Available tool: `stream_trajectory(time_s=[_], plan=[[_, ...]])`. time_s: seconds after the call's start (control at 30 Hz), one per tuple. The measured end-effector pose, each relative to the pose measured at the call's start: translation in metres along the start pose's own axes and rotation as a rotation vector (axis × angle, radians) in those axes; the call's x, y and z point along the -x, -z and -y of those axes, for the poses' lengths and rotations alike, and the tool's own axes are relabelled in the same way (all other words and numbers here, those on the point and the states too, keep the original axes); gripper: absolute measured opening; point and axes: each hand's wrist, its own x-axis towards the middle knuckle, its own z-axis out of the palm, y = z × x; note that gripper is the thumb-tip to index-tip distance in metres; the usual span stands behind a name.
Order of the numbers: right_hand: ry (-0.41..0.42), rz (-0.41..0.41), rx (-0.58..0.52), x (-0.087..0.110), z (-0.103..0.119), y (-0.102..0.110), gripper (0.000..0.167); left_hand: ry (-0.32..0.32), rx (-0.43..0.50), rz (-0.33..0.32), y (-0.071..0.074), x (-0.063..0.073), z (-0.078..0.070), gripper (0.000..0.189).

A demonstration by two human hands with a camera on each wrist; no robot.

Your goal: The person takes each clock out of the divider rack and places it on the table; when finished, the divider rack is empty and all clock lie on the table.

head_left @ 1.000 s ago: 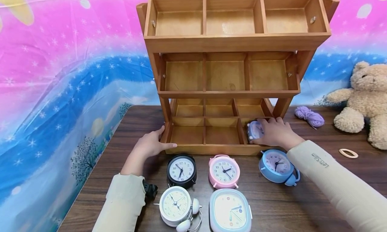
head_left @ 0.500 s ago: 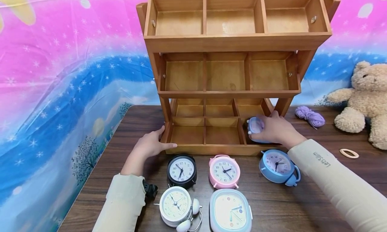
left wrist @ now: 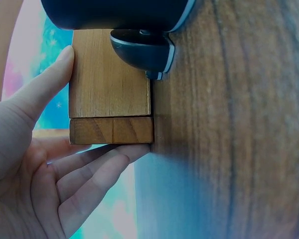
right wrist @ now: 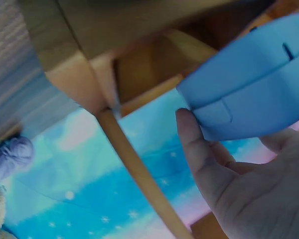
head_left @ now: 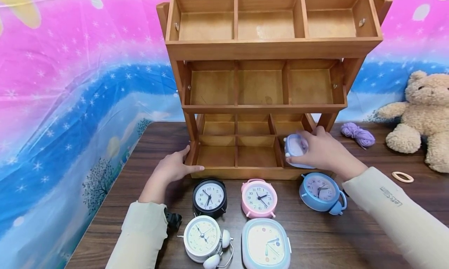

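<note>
My right hand [head_left: 326,150] grips a small light-blue alarm clock [head_left: 296,146] at the bottom right front compartment of a wooden shelf rack [head_left: 273,50]. In the right wrist view the clock's blue casing [right wrist: 259,84] sits between thumb and fingers; its face is turned away there. My left hand [head_left: 172,167] rests at the rack's lower left corner, thumb along the front board and fairly straight fingers against the end. Before the rack lie a black clock [head_left: 209,197], a pink clock [head_left: 259,199], a blue twin-bell clock [head_left: 320,192], a white twin-bell clock [head_left: 202,236] and a square pale-blue clock [head_left: 266,243].
To the rack's right, purple yarn [head_left: 357,135], a wooden ring [head_left: 402,177] and a teddy bear [head_left: 424,113] are on the brown table [head_left: 354,238]. A colourful cloth [head_left: 87,85] hangs behind. The rack's upper tiers overhang the bottom one.
My right hand has raised the light-blue clock a little within the compartment and tilted it, showing more of its casing. My left hand stays at the rack's corner.
</note>
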Motion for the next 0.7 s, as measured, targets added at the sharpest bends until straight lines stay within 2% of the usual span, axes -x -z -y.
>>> stream_trajectory(time_s=[0.17, 0.33, 0.7], plan=[[0.007, 0.003, -0.028, 0.02, 0.011, 0.007, 0.114, -0.003, 0.002, 0.0, 0.0, 0.001, 0.001, 0.097], [0.05, 0.004, 0.026, 0.039, 0.023, 0.011, 0.118, -0.009, -0.003, -0.002, 0.0, 0.001, 0.001, 0.098], [0.175, 0.001, 0.095, 0.088, 0.043, 0.011, 0.106, -0.015, -0.01, -0.002, -0.001, -0.001, 0.001, 0.097]])
